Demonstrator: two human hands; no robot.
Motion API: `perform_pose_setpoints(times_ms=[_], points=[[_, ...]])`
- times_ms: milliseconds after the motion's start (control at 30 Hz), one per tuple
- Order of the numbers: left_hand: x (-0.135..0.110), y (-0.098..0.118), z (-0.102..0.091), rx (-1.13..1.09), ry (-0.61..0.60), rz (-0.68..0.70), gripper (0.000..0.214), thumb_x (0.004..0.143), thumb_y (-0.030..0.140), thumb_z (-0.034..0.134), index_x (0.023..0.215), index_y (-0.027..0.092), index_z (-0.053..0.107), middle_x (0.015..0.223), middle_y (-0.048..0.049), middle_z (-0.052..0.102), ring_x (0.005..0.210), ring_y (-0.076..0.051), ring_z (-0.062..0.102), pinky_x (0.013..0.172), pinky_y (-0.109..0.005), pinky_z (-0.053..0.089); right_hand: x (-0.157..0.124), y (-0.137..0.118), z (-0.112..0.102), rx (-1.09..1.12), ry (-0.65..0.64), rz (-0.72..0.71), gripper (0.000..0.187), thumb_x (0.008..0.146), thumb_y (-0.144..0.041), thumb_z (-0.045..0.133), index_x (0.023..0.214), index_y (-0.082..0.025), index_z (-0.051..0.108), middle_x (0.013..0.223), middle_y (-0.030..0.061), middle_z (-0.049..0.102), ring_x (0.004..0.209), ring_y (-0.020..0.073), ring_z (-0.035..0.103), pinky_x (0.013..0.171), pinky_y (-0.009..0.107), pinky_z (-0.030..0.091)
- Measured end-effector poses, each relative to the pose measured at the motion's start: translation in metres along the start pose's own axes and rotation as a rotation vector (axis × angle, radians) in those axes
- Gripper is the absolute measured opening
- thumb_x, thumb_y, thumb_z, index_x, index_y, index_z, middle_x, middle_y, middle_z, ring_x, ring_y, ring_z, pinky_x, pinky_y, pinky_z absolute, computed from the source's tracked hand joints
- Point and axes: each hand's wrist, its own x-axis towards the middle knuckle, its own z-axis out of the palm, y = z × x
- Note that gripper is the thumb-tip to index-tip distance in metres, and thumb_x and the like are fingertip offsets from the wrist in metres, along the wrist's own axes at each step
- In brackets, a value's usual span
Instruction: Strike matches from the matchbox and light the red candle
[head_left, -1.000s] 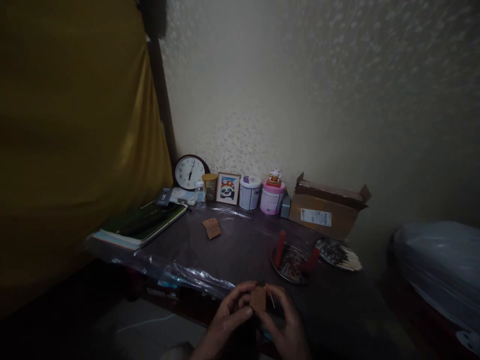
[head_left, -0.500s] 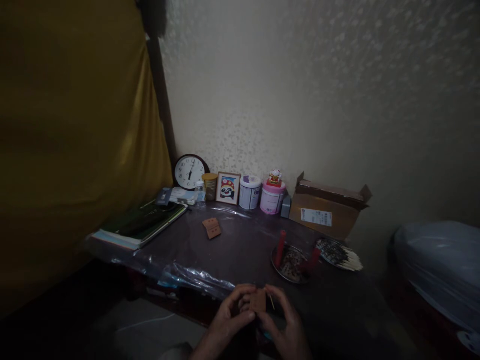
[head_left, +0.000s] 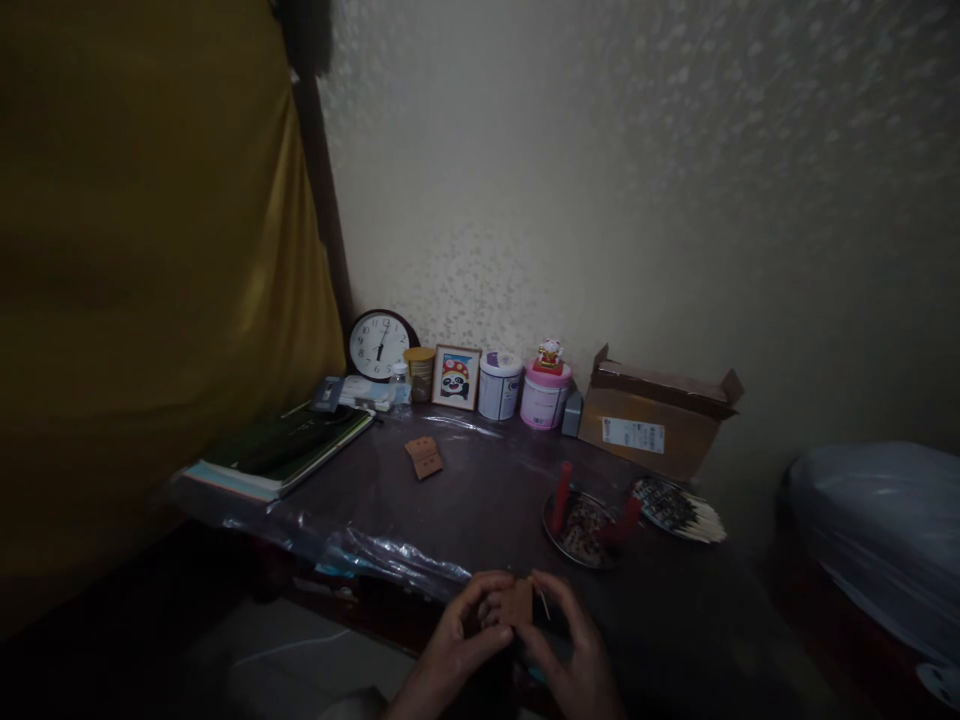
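In front of my chest, low in the head view, a small brown matchbox (head_left: 516,604) is held between both hands. My left hand (head_left: 469,625) grips its left side, with the thumb along the lower edge and the index finger at the top. On the other side my right hand (head_left: 566,640) closes on it with thumb and fingertips. A thin pale stick, probably a match (head_left: 545,603), pokes out by the right fingers. Two similar brown pieces (head_left: 425,457) lie on the table. Past my hands, a round metal plate (head_left: 574,560) carries red candles (head_left: 561,500), one upright and one tilted.
Beside the plate lies a bundle of dark-and-pale sticks (head_left: 679,510). Along the wall stand a clock (head_left: 379,345), a panda picture (head_left: 456,380), two tubs (head_left: 500,388) and a cardboard box (head_left: 637,420). Books (head_left: 277,455) lie at left; clear plastic (head_left: 397,555) hangs over the table edge.
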Motion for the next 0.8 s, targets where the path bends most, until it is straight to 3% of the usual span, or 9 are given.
perform_pose_setpoints(times_ms=[300,800], points=[[-0.0001,-0.0009,-0.0006,0.022,0.016,-0.010,0.044,0.064,0.033,0.075,0.106,0.022,0.064,0.106,-0.0082,0.062,0.100,-0.025,0.056,0.087,-0.036,0.041,-0.0010,0.0011,-0.0005,-0.007,-0.036,-0.009,0.034,0.077,-0.034,0.062,0.108,-0.022,0.060,0.107,0.0057,0.066,0.100,0.0212,0.062,0.086,0.027,0.051],[0.0002,-0.0025,-0.0003,-0.012,-0.025,0.009,0.038,0.069,0.027,0.071,0.107,0.025,0.064,0.109,-0.0058,0.062,0.102,-0.022,0.056,0.087,-0.030,0.040,-0.0022,0.0039,0.0008,0.066,-0.051,0.071,0.035,0.074,-0.034,0.065,0.107,-0.023,0.062,0.108,0.0055,0.065,0.102,0.0213,0.061,0.088,0.027,0.049]])
